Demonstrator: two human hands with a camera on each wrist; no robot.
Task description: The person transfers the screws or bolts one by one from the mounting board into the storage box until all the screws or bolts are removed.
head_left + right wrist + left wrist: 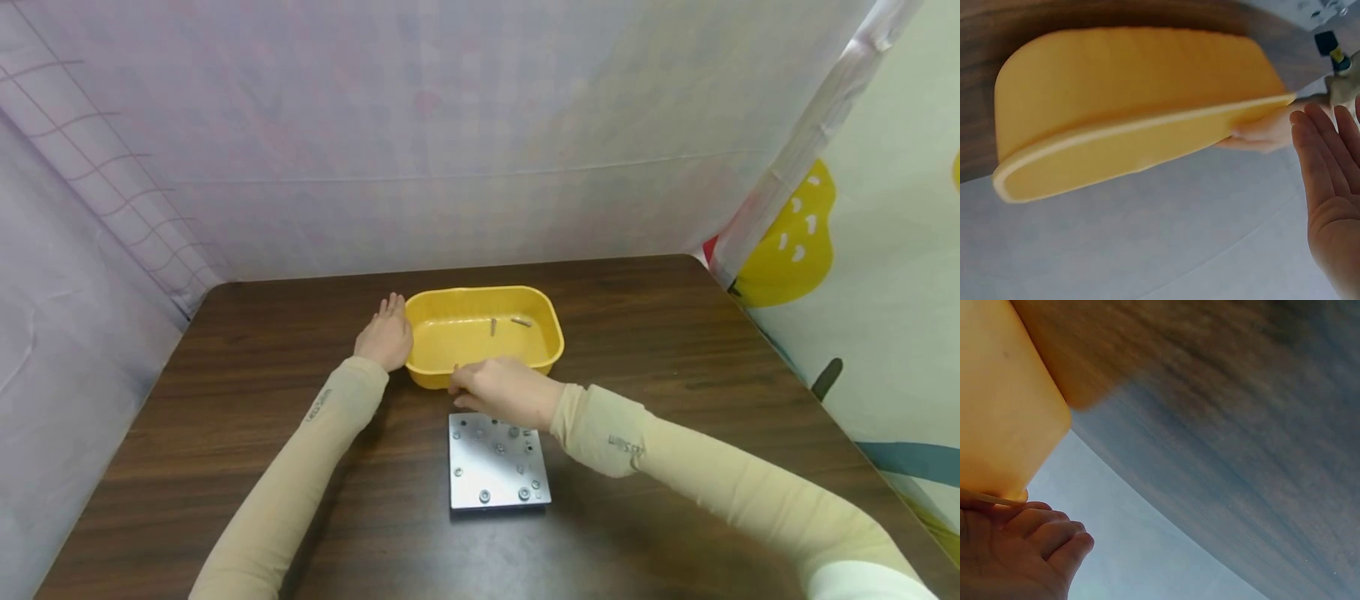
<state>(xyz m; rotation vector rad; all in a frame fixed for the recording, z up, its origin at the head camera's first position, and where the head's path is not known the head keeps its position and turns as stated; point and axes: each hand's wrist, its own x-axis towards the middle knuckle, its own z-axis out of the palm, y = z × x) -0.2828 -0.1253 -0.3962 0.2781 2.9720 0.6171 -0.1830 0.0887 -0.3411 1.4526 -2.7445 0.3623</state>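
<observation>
Yellow tray (442,346): 1 | screws (492,327) inside: 2 | metal plate (483,467): 1 | left hand (386,335): straight-fingered | right hand (502,389): can't tell grip

The right hand (504,392) hides part of the near rim of the yellow, round-cornered plastic tub (480,304) and the far right corner of the square silver metal plate (478,479); anything at its fingertips is too small to tell. So are two short, thin pieces (521,322) inside. The dark brown wood-grain table's (637,333) near edge is cut off. The left wrist view crops tub and left hand (1019,553).
</observation>
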